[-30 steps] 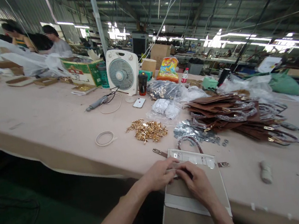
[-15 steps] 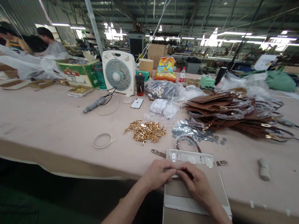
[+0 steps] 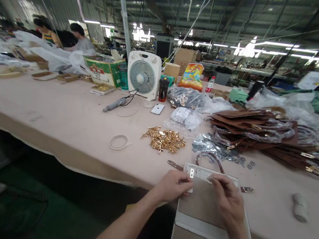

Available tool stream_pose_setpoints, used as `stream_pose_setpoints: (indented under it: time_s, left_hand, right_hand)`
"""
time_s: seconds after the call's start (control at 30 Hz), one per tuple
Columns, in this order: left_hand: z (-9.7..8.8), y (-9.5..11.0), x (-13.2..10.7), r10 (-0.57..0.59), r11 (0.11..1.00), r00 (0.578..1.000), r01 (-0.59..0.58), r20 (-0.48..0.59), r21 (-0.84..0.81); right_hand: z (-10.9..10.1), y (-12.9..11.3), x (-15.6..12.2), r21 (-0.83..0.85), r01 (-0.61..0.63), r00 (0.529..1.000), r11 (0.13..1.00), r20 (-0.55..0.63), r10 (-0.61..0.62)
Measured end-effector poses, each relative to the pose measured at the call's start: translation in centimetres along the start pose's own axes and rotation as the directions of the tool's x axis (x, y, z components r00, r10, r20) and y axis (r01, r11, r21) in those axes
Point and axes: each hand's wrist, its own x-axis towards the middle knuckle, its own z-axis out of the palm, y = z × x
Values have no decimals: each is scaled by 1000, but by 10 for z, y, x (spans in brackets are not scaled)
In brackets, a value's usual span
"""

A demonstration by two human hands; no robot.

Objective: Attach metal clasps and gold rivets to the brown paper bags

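A beige and white leather bag panel [image 3: 204,208] lies at the table's near edge, overhanging it. My left hand [image 3: 173,185] pinches the panel's upper left corner beside a small slot. My right hand [image 3: 230,202] grips the upper right part of the panel, fingers curled on its top flap. A brown handle [image 3: 209,156] with metal strap ends pokes out from behind the panel. A heap of gold metal fittings [image 3: 165,139] lies just beyond my hands.
A stack of brown leather pieces in plastic [image 3: 257,129], silver parts [image 3: 208,144], a tape ring [image 3: 119,142], a white fan [image 3: 143,75], a phone [image 3: 157,109] and a white roll [image 3: 299,207] sit on the long table [image 3: 57,118]. People work at the far left.
My hands have moved apart from the middle of the panel to its upper corners. The view has swung slightly to the left.
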Motion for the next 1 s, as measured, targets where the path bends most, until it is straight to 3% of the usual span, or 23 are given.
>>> stream_pose_setpoints:
  time_s: [0.1, 0.23, 0.4, 0.7, 1.0]
  left_hand:
    - [-1, 4, -3, 74, 990, 996, -80, 49, 118]
    - [-2, 8, -4, 173, 941, 980, -193, 94, 278]
    - [-1, 7, -4, 261, 882, 959, -284, 112, 376]
    - [-1, 7, -5, 283, 865, 952, -305, 114, 399]
    - [1, 5, -4, 303, 865, 949, -313, 90, 392]
  right_hand:
    - [-3, -1, 29, -64, -29, 992, 998, 123, 37]
    - [13, -1, 50, -116, -28, 966, 993, 252, 57]
    - [31, 7, 45, -172, -19, 957, 985, 281, 67]
    - [38, 11, 44, -221, 93, 957, 971, 291, -25]
    - [41, 13, 44, -298, 125, 949, 946, 313, -27]
